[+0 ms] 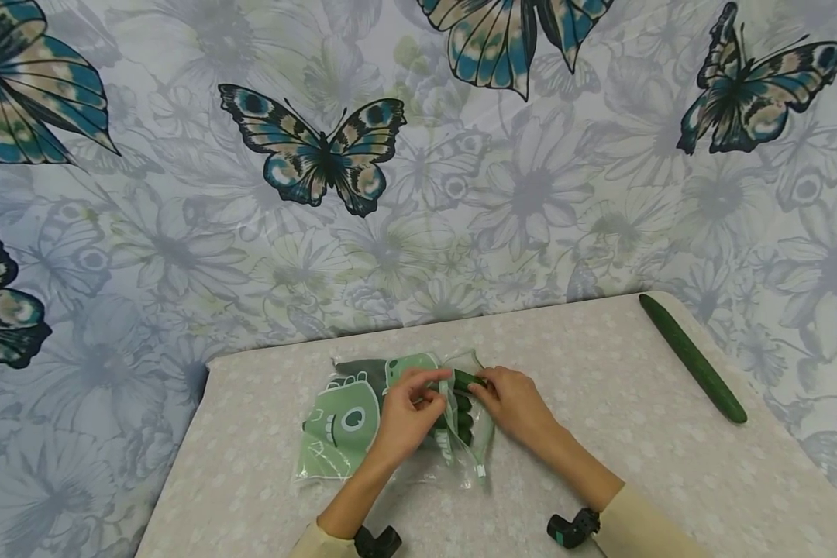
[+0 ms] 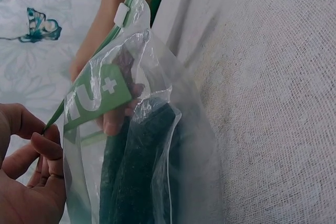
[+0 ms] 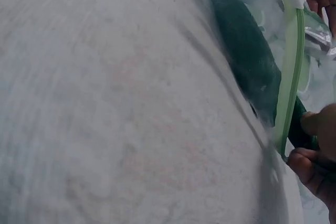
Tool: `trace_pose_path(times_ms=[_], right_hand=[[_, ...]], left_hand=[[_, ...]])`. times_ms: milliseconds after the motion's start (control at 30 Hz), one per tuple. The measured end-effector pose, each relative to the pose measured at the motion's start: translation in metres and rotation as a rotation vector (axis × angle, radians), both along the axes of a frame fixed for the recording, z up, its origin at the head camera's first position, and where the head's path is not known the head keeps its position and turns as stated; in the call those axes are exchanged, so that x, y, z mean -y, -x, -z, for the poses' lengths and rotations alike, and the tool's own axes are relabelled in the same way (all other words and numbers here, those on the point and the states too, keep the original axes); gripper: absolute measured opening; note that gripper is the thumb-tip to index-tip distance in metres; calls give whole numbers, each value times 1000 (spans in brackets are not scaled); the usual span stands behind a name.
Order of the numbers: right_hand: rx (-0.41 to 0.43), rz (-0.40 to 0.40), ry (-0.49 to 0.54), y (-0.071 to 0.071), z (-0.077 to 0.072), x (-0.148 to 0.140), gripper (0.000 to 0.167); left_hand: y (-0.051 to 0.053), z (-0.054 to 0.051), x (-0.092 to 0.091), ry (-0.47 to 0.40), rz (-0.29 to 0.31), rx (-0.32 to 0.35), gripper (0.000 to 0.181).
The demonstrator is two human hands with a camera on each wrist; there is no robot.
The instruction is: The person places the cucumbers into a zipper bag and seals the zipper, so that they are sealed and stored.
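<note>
A clear zip bag (image 1: 338, 457) with green cartoon print lies on the table, several dark green cucumbers (image 1: 464, 422) inside its right part. My left hand (image 1: 408, 415) pinches the edge of the bag's mouth; the left wrist view shows this hand (image 2: 34, 166) at the green zip strip, beside the white slider (image 2: 121, 14). My right hand (image 1: 519, 403) grips the end of one cucumber (image 1: 466, 380) at the mouth. In the right wrist view the right fingers (image 3: 310, 124) hold that cucumber next to the green strip (image 3: 290, 77).
A single cucumber (image 1: 694, 358) lies near the right edge of the pale cloth-covered table (image 1: 251, 434). Behind the table hangs a floral fabric with large butterflies (image 1: 328, 159).
</note>
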State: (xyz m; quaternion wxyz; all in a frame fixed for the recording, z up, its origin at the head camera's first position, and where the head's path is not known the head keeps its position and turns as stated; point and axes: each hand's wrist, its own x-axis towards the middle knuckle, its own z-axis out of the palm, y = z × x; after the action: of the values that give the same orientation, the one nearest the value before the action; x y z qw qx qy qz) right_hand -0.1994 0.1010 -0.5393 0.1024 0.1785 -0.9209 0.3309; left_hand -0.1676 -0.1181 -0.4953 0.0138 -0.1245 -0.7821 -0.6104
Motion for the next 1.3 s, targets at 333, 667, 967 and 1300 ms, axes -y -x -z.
trace_pose_path(times_ms=[333, 667, 967, 1300], right_hand=[[4, 0, 36, -4, 3, 2, 24], [38, 5, 88, -6, 11, 0, 30], [119, -219, 77, -6, 3, -14, 53], [134, -280, -99, -6, -6, -10, 59]], left_hand=[[1, 1, 0, -5, 6, 2, 41], [0, 4, -1, -2, 14, 3, 41], [2, 2, -1, -5, 11, 1, 42], [0, -1, -1, -1, -15, 5, 44]])
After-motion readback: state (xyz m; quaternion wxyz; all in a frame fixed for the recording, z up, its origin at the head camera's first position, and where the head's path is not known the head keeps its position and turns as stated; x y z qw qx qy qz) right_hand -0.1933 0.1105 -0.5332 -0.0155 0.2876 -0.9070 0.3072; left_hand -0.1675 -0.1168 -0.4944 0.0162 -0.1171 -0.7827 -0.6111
